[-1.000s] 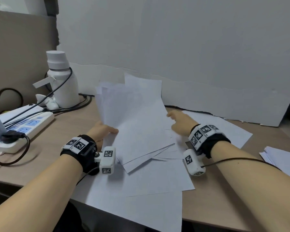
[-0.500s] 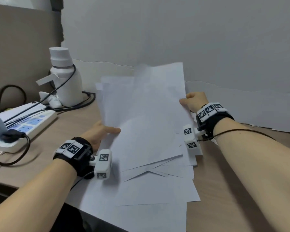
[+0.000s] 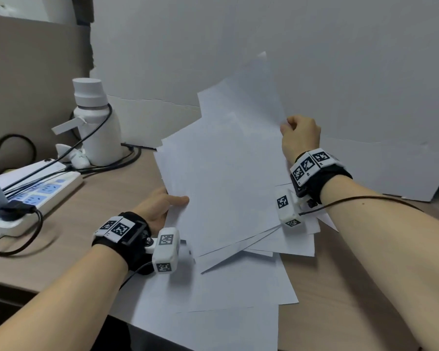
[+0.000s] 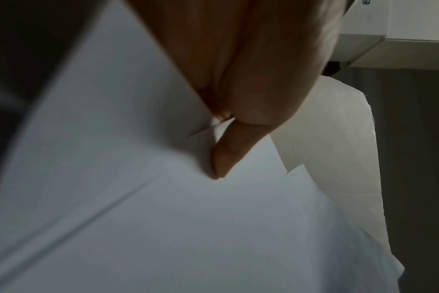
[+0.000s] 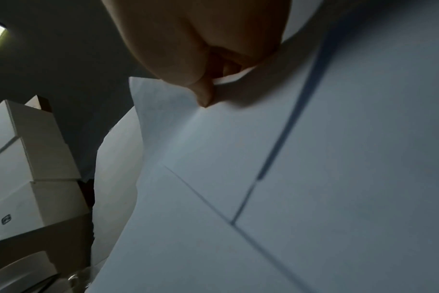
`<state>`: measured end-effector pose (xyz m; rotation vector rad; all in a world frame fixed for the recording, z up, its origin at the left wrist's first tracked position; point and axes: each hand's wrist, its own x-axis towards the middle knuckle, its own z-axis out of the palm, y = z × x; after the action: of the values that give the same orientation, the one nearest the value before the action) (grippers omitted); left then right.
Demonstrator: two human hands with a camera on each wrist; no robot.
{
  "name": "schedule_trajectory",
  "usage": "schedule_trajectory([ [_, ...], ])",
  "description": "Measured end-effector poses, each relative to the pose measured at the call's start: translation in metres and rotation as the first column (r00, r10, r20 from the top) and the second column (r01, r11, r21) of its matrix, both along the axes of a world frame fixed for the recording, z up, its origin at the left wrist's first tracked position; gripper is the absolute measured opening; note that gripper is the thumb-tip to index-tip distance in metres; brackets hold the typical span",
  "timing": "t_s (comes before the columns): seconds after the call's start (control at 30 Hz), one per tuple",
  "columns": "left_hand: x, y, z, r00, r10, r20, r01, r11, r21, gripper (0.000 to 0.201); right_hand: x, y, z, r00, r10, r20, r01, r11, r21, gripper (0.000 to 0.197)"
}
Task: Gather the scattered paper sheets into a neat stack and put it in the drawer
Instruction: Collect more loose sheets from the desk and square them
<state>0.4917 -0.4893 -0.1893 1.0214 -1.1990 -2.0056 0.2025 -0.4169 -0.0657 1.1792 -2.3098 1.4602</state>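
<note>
A fanned bundle of white paper sheets [image 3: 228, 173] is held tilted up above the desk. My left hand [image 3: 162, 203] grips its left edge, thumb on top; the left wrist view shows that thumb [image 4: 226, 154] pressing the paper [image 4: 163, 218]. My right hand [image 3: 299, 138] pinches the right edge of the top sheets, seen close in the right wrist view with the thumb [image 5: 203, 93] on a sheet [image 5: 263, 158]. More loose sheets [image 3: 226, 312] lie flat on the desk under the bundle and overhang its front edge. No drawer is in view.
A white bottle [image 3: 94, 125] stands at the back left beside a power strip [image 3: 31, 193] with black cables. White board [image 3: 264, 46] forms the backdrop. Bare wooden desk [image 3: 352, 312] shows at the right. Stacked white boxes [image 5: 25, 168] appear in the wrist views.
My right hand has picked up sheets from the right of the desk and lifted them up and rightwards. The held bundle has grown and tilted up. My left hand has stayed in place.
</note>
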Motion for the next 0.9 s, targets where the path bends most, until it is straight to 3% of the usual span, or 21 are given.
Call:
schedule_trajectory([
  [0.07,-0.001,-0.001,-0.002,1.0,-0.005,0.008,0.004,1.0,0.026,0.037,0.002,0.0,0.006,1.0,0.025,-0.014,-0.025,0.999,0.021,0.017],
  [0.2,-0.003,0.002,-0.004,0.998,-0.048,0.05,0.044,0.996,0.076,0.034,0.012,-0.002,-0.002,0.981,0.18,-0.067,-0.151,0.94,0.307,0.02],
  [0.33,-0.008,-0.005,-0.005,0.977,-0.053,0.208,0.051,0.999,0.016,0.032,0.014,0.0,-0.019,0.98,0.159,-0.116,-0.106,0.923,0.369,0.036],
  [0.43,-0.009,-0.013,-0.005,0.952,-0.052,0.301,0.041,0.998,0.043,0.036,0.008,-0.001,-0.027,0.982,0.067,-0.178,0.002,0.932,0.364,0.038],
  [0.6,-0.008,-0.026,-0.01,0.937,-0.062,0.343,0.029,0.995,0.1,0.045,0.002,-0.003,-0.028,0.966,-0.057,-0.253,0.14,0.936,0.324,0.023],
  [0.7,-0.01,-0.023,-0.008,0.933,-0.034,0.357,0.003,0.996,0.087,0.035,-0.004,-0.003,-0.021,0.973,-0.125,-0.196,0.17,0.958,0.232,0.024],
  [0.83,-0.008,-0.024,-0.01,0.932,-0.051,0.36,0.016,0.995,0.099,0.042,-0.009,0.0,-0.011,0.99,-0.119,-0.081,0.134,0.969,0.207,0.025],
  [0.9,-0.008,-0.02,-0.008,0.932,-0.067,0.355,0.027,0.993,0.116,0.039,-0.01,0.007,-0.004,0.986,-0.159,-0.058,0.165,0.979,0.122,0.026],
])
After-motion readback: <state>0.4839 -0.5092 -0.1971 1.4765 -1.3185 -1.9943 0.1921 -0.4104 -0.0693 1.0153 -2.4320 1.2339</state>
